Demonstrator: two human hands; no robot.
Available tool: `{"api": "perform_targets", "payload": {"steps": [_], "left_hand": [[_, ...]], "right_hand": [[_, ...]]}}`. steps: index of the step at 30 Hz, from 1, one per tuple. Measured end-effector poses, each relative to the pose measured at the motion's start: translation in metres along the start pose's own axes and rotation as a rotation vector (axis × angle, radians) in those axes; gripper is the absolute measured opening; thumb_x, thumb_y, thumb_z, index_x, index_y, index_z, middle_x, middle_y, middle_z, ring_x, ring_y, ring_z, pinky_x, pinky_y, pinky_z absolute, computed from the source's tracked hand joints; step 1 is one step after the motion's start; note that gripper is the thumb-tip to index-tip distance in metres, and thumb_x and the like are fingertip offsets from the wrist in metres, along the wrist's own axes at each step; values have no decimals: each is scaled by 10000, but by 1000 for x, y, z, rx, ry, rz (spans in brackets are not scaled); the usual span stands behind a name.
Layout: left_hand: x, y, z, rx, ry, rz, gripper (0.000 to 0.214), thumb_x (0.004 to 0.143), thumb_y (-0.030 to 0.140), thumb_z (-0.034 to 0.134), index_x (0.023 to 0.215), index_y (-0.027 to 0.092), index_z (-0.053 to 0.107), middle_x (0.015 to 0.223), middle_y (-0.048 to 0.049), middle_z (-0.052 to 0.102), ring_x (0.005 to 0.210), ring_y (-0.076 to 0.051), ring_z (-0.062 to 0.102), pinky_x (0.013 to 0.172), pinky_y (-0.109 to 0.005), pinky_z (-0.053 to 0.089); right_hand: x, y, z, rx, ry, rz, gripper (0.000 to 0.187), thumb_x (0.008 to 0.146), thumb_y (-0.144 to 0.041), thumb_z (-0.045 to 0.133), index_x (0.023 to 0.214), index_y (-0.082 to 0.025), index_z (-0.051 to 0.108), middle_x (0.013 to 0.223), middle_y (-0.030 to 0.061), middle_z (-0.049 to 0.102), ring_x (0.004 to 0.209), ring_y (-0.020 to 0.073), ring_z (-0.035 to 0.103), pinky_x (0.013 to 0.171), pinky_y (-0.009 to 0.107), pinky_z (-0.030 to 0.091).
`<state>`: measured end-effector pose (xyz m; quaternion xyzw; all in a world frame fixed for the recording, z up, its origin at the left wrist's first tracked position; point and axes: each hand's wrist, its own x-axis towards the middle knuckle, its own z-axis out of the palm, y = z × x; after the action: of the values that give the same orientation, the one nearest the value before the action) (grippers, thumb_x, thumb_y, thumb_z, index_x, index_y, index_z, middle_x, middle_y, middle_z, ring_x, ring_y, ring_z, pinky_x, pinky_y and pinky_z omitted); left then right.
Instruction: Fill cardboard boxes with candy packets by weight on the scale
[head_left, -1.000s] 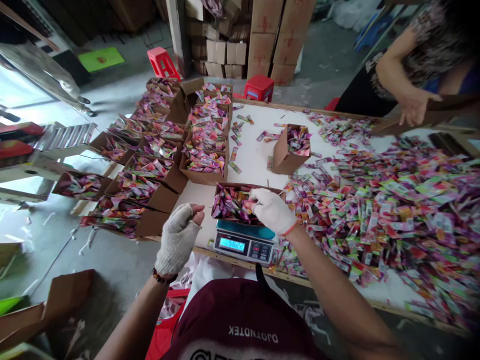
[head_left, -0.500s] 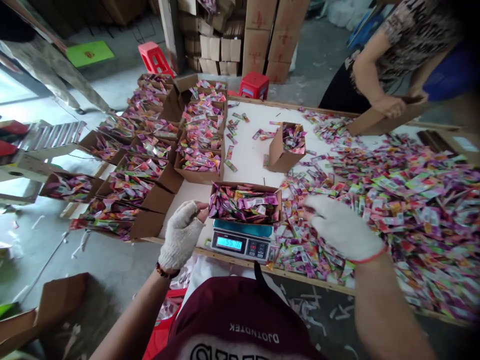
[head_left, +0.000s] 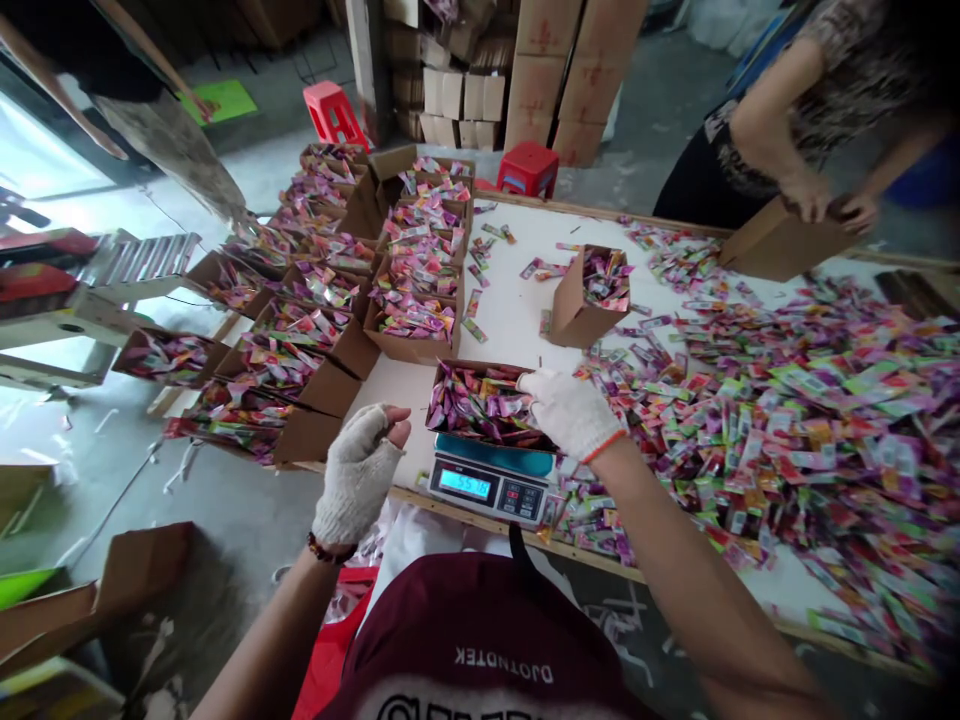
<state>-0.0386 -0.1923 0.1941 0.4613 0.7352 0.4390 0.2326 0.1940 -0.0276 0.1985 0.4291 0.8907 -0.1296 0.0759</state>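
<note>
A cardboard box [head_left: 433, 420] full of small, shiny, purple-and-pink packets [head_left: 480, 398] rests on a digital scale [head_left: 487, 490] with a lit blue display. My left hand [head_left: 361, 470], in a white fingerless glove, is left of the box and apart from it. Its fingers are loosely curled, with a gap between thumb and forefinger and nothing in them. My right hand [head_left: 574, 408], gloved likewise, reaches over the box's right end. Its bent fingers are at the packets; what they pinch, if anything, is hidden.
A large heap of loose packets [head_left: 787, 400] spreads over the right of the white table [head_left: 517, 330]. Another filled carton [head_left: 577, 305] stands beyond the scale. Several filled boxes [head_left: 416, 347] crowd the left. Across the table, a person's hands [head_left: 814, 200] hold a cardboard box [head_left: 780, 240].
My right hand has moved left from the loose heap to the box on the scale. My left hand stays beside the box. The view has shifted slightly.
</note>
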Motion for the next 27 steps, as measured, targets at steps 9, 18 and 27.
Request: {"api": "perform_targets", "payload": {"steps": [9,18,27], "left_hand": [[-1,1,8,-41,-18,30,221,918,371,621,1003,193,720,963,-41,645,817,-146,606,684,-244,492],[5,3,19,6,-70,91,225,942,369,607,1035,207,731,957,-34,660,850,-150,602,783,-269,467],[13,12,31,-33,-128,104,220,939,379,613,1010,202,722,961,-33,658,859,-151,601,789,-265,466]], "right_hand": [[-1,-1,13,-4,3,102,335,904,-125,420,1056,-166,715,1058,151,659,832,259,658,693,362,397],[-49,33,-22,318,63,154,151,920,-262,543,1031,-207,629,975,65,709,905,214,624,761,282,398],[-72,44,-19,384,119,214,183,934,-294,541,1067,-215,638,1006,63,710,908,210,625,765,275,399]]}}
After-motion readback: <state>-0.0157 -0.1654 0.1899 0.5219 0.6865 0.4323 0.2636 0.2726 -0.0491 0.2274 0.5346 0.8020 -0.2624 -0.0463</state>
